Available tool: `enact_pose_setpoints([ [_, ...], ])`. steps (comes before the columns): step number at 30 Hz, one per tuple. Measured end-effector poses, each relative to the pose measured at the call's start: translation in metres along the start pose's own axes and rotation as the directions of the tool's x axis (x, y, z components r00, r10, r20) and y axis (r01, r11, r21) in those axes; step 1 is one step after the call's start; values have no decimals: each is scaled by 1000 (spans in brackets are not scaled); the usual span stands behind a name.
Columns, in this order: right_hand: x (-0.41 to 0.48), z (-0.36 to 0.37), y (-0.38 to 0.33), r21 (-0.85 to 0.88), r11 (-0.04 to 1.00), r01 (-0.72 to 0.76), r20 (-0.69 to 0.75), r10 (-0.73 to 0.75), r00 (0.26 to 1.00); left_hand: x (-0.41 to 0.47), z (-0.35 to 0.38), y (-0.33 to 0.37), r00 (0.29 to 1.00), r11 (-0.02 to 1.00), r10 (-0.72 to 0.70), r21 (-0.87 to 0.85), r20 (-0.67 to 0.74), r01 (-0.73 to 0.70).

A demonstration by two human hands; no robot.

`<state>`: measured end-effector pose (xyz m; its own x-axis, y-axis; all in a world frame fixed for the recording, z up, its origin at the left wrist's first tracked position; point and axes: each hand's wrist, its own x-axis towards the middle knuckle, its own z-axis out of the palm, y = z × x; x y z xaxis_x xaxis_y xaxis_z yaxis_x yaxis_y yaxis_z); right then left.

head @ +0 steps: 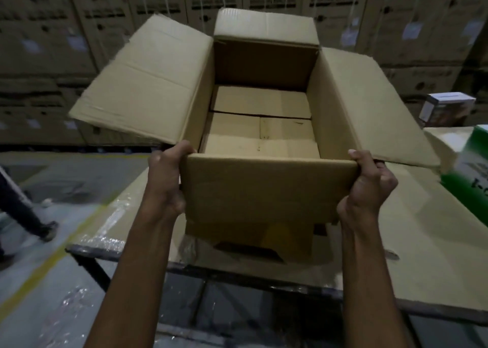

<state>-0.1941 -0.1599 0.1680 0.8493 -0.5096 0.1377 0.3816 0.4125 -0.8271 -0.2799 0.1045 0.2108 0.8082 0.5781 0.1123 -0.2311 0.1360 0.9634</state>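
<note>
A large brown cardboard box is held in front of me above a table covered in cardboard. All its top flaps stand open, and its inside shows only the folded bottom flaps. My left hand grips the near left corner of the box, thumb over the rim. At the near right corner my right hand grips the same way. The near flap hangs down between my hands.
Stacked printed cartons form a wall behind. A green and white box and a small white box stand at the right. A person's legs are on the floor at the left, beside a yellow floor line.
</note>
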Motion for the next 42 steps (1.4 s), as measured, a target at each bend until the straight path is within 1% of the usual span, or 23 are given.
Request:
enact_pose_setpoints([
  [4,30,39,8,-157,988,-12,125,31,992,58,5,5,998,999,-43,-10,49,43],
  [6,51,58,13,-236,971,-37,183,81,980,88,11,4,996,999,-49,-5,77,49],
  [8,70,73,21,-306,950,-70,221,142,965,117,18,-2,995,999,-51,-9,81,52],
  [10,90,85,37,-352,933,-72,239,164,957,144,25,-11,996,998,-69,-8,64,69],
  [14,123,102,72,-440,896,-57,221,169,961,195,37,-37,989,989,-146,-6,35,146],
  [18,152,107,111,-541,836,-86,141,191,971,235,46,-74,968,970,-240,-28,71,242],
  [21,161,101,142,-624,774,-105,95,209,973,255,48,-104,946,950,-313,27,81,312],
  [25,163,83,178,-696,703,-145,41,241,970,273,51,-144,929,930,-364,71,70,360],
  [27,165,82,186,-714,686,-143,19,224,974,279,54,-152,919,921,-388,62,73,385],
  [31,172,84,192,-768,629,-117,-24,155,988,294,58,-155,901,904,-424,100,86,416],
  [33,175,84,195,-761,631,-152,-54,172,984,302,59,-155,891,896,-438,136,117,423],
  [35,178,85,196,-756,634,-160,-53,185,981,310,58,-154,880,888,-452,168,143,428],
  [37,184,87,198,-761,624,-175,-53,209,977,318,57,-151,871,882,-463,180,163,435],
  [39,189,90,199,-784,589,-199,-36,276,961,327,53,-153,860,872,-480,202,173,445],
  [41,187,90,198,-785,563,-258,-3,413,911,336,45,-167,827,829,-537,284,167,482],
  [42,185,87,198,-786,535,-309,2,503,864,337,41,-175,803,797,-572,346,167,495],
])
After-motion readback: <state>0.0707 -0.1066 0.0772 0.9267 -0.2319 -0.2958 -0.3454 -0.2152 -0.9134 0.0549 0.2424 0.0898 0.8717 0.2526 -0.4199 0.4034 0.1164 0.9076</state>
